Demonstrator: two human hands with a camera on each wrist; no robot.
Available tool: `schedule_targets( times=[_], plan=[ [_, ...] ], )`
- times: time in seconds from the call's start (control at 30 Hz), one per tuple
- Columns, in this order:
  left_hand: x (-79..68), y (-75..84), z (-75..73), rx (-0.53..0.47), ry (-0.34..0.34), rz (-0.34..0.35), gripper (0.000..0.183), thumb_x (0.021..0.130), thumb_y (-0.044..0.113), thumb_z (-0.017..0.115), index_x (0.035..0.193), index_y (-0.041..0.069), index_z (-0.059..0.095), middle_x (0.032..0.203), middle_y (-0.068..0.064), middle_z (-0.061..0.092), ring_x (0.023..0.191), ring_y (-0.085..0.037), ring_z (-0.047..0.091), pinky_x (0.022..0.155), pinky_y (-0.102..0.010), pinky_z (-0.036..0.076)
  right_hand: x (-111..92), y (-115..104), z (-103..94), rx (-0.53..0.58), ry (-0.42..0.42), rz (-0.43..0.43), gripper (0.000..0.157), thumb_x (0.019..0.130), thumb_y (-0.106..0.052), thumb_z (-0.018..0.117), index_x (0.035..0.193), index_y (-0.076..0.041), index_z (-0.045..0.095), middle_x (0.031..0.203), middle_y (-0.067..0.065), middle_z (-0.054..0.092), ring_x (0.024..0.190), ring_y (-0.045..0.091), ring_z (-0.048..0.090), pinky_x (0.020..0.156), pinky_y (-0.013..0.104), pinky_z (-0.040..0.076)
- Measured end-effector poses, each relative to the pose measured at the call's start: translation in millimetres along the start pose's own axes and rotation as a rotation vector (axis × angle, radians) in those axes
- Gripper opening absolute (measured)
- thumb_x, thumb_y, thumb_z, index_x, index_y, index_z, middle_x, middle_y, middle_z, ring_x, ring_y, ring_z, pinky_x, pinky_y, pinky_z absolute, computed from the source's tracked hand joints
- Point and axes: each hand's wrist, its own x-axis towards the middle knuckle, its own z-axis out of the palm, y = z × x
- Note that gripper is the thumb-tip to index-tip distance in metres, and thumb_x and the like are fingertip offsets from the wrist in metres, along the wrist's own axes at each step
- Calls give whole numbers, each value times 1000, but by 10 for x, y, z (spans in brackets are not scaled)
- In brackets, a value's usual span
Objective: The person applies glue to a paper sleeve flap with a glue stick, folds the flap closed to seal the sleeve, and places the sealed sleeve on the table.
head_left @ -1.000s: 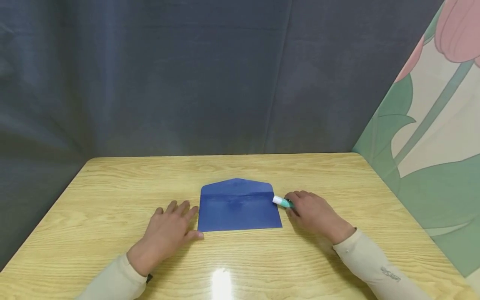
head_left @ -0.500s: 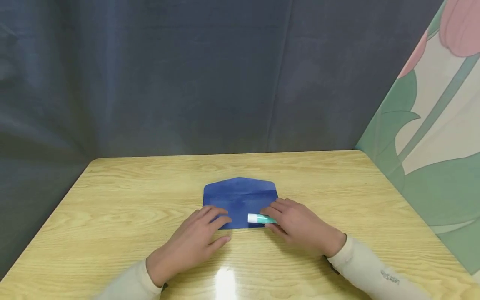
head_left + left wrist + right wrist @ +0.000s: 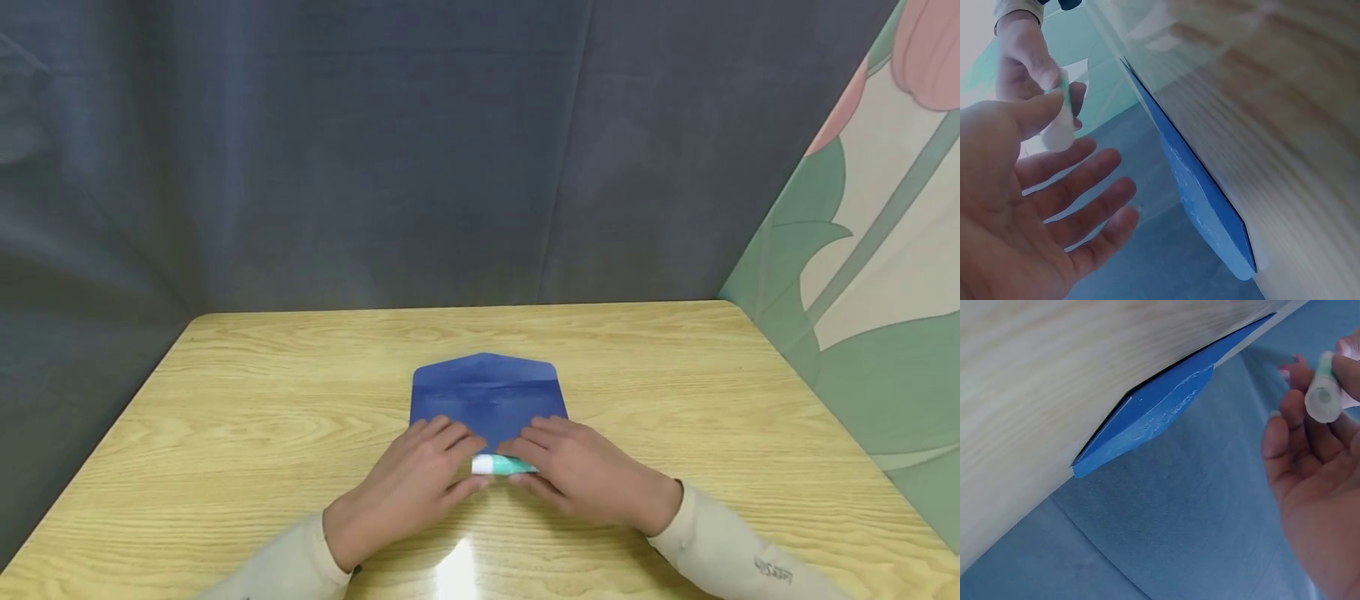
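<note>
My right hand pinches a white-capped green glue stick between thumb and fingers, above the near edge of a blue envelope. My left hand is held at the white cap end, thumb apart from the fingers. In the left wrist view the left fingers are spread and loosely straight, and the thumb overlaps the tube. The envelope lies on the table with its flap unfolded away from me; shiny streaks show on the flap. Both hands cover the envelope's near corners in the head view.
The wood-grain table surrounds the envelope. A dark curtain hangs behind its far edge, and a flower-patterned panel stands along the right side. Glare shows near the front.
My right hand has brought the glue stick leftward and toward me, from the envelope's right side to its near edge. The left hand has moved right to the cap end.
</note>
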Motion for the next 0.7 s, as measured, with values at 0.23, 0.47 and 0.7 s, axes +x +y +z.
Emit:
schedule_targets(
  times=[0.23,0.47,0.7],
  plan=[
    [-3,-6,5,17,15,45,31,95,45,64,112,19,71,99,9,68,89,-9,59,74,-26,47,16,-20,-12,28,37,-15,25,94,-30,68,116,-19,66,93,-13,65,81,2,54,79,22,50],
    [-1,15,-2,34,50,66,27,97,40,63,109,18,71,95,8,67,84,-9,59,74,-30,52,29,-36,-12,47,72,-29,21,97,-31,65,113,-17,66,92,-12,64,79,3,52,78,22,49],
    [7,36,-13,85,94,99,23,95,35,67,107,16,70,90,7,66,79,-9,59,70,-27,49,43,-44,-38,85,57,18,23,95,-32,67,113,-18,68,93,-13,65,79,1,52,77,21,49]
  ],
)
